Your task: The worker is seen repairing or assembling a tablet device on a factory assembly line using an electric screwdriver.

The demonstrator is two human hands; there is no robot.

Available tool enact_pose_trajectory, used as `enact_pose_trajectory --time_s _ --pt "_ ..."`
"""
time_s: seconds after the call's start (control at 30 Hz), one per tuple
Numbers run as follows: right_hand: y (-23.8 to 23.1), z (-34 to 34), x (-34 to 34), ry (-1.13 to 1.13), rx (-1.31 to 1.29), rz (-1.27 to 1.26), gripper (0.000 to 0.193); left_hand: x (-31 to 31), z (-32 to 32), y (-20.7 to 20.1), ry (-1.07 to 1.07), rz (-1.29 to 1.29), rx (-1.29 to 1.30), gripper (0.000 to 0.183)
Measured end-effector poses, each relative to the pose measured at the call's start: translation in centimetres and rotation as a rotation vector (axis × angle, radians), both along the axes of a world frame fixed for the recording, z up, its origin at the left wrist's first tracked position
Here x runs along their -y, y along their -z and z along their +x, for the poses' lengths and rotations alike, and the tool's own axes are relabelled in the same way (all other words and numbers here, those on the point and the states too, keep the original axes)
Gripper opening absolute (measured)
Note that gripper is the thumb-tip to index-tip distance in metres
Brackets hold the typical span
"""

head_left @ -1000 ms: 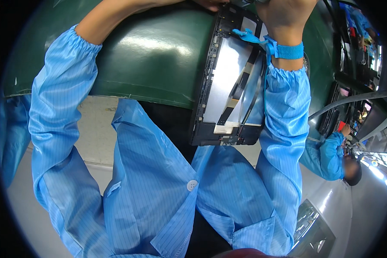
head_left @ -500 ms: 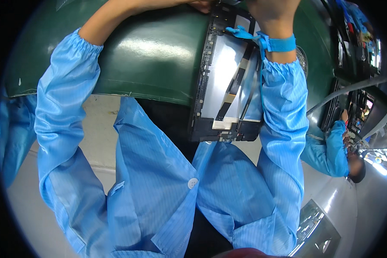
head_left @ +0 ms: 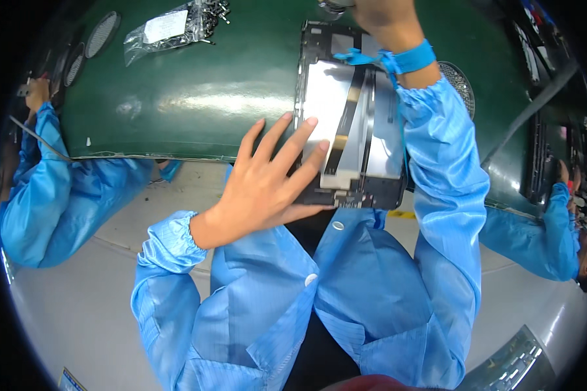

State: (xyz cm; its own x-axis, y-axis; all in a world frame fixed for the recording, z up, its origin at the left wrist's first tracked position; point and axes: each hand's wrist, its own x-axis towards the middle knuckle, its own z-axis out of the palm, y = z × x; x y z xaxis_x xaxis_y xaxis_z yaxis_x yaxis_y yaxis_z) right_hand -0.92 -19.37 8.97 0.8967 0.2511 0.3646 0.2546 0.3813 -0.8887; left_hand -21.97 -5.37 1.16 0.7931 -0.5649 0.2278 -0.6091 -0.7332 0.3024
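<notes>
In the head view, the left hand (head_left: pixel 267 182) rests, fingers spread wide, on the near left part of a tablet-like device (head_left: pixel 386 146) overhanging the near edge of the green table (head_left: pixel 202 127). The right hand (head_left: pixel 386 18) is at its far end, fingers cut off, hold impossible to tell.

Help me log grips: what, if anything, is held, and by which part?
The left hand spreads over the near left corner of the flat device; whether it grips cannot be told. The right hand is cut off above, so likewise unclear.
</notes>
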Motion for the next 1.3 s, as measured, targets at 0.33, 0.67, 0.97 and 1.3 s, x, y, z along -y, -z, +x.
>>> enact_pose_trajectory --time_s 0.33,0.67,0.97,1.3 --pt "0.6 1.7 10.1 0.314 -0.017 0.009 0.012 -1.8 18.1 0.6 -0.062 -0.095 0.233 0.069" --pt "1.9 1.2 21.0 0.675 -0.09 0.087 0.012 0.6 36.7 0.3 -0.076 -0.132 0.254 0.05" --pt "4.9 0.7 24.8 0.493 -0.016 0.027 0.024 0.7 40.9 0.5 -0.103 -0.084 -0.016 0.058" --pt "5.9 -2.7 20.8 0.147 -0.016 0.005 0.03 -10.4 23.3 -3.6 -0.21 0.108 0.592 0.053"
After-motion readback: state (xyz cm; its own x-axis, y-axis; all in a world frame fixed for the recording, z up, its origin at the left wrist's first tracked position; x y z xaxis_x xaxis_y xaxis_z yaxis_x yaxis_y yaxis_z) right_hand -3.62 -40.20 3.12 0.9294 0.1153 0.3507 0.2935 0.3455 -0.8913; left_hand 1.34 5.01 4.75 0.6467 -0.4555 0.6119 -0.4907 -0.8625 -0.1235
